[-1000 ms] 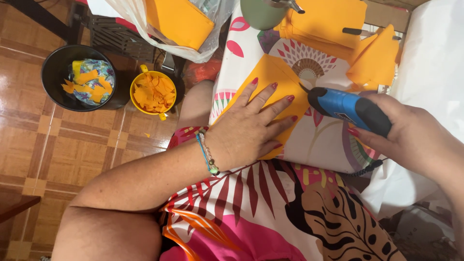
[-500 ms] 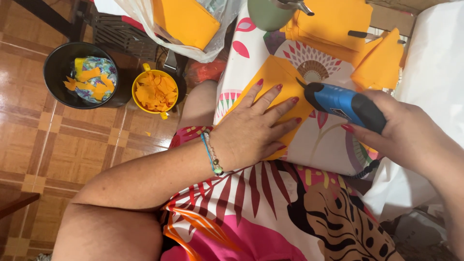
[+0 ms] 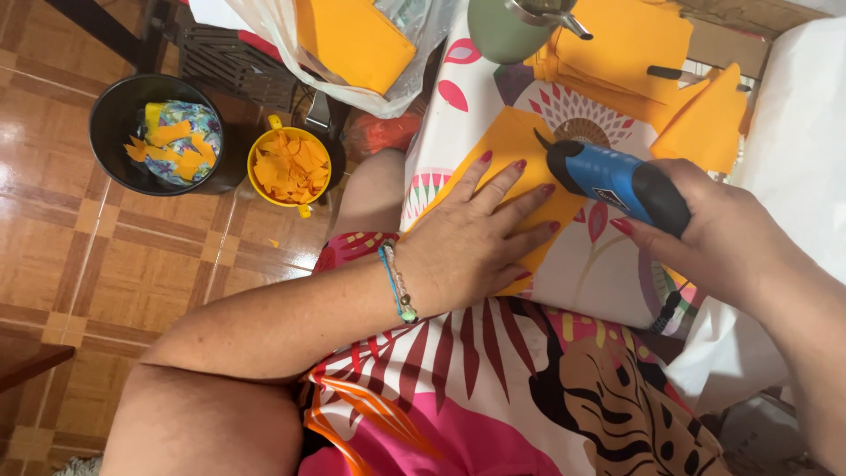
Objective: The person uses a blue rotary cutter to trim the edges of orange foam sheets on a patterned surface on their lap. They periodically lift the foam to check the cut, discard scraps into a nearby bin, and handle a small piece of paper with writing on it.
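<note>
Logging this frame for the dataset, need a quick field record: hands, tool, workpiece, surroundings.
left hand: left hand flat, fingers spread, pressing on the orange sheet
right hand: right hand gripping the blue handheld tool
tool tip: at the sheet's upper edge
surface: floral cloth under the sheet
nearby: more orange sheets, green pot
floor: yellow tub of orange scraps, black bucket

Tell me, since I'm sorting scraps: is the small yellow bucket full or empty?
Nearly full: the yellow bucket on the floor holds orange cut scraps up to its rim.
</note>
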